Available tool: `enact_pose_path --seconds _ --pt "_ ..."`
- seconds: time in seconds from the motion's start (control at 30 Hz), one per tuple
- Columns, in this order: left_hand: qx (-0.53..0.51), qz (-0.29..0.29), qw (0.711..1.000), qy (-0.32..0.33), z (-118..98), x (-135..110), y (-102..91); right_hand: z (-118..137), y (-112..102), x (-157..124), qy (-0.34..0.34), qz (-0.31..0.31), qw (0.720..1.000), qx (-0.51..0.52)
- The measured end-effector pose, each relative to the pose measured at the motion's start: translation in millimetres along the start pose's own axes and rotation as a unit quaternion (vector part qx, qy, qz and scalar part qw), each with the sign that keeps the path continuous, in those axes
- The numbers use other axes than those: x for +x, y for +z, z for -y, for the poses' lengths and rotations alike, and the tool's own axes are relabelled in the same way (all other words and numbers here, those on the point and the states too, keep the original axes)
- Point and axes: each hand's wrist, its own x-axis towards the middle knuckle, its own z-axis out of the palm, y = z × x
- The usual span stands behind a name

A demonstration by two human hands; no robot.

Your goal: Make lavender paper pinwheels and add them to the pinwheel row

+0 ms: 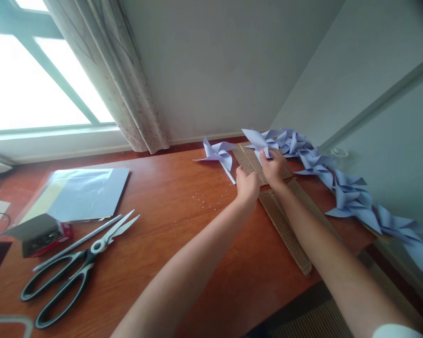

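Toward the back right of the table, my right hand [275, 168] pinches the blade of a pale lilac paper pinwheel [256, 139]. This pinwheel overlaps others behind it. My left hand [247, 185] is closed just below it, over the edge of a corrugated cardboard piece [246, 159]. Whatever its fingers hold is hidden. Just left of that hand, another paper pinwheel [216, 154] lies with its white paper stick [228, 173] pointing toward me. Under and beside my right forearm lies a longer cardboard strip [285, 230].
Several pinwheels [352, 197] line the right edge by the wall. At left are large scissors [91, 253], a grey rod [77, 241], an open small box [44, 237] and a plastic sleeve with paper sheets [88, 195]. Small paper scraps [207, 204] dot the table [162, 188].
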Motion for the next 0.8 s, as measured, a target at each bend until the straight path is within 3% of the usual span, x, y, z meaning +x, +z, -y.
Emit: enact_pose_path --seconds 0.23,0.37,0.47,0.6,0.8 --pt "0.113 -0.02 0.991 0.071 3 0 -4.5 -4 7 -8 0.001 -0.018 0.998 0.054" --pt "0.225 -0.014 0.965 0.132 0 -2 -19.9 -6 11 -8 -0.007 -0.029 0.997 0.073" --pt "0.332 0.017 0.921 0.202 -8 -2 -41.1 -8 12 -9 -0.01 -0.039 0.996 0.079" --pt "0.469 0.093 0.839 0.259 -18 3 -69.0 -8 12 -10 -0.029 -0.038 0.995 0.082" --pt "0.586 0.146 0.745 0.284 -16 10 -83.8 -5 11 -10 -0.056 -0.028 0.995 0.081"
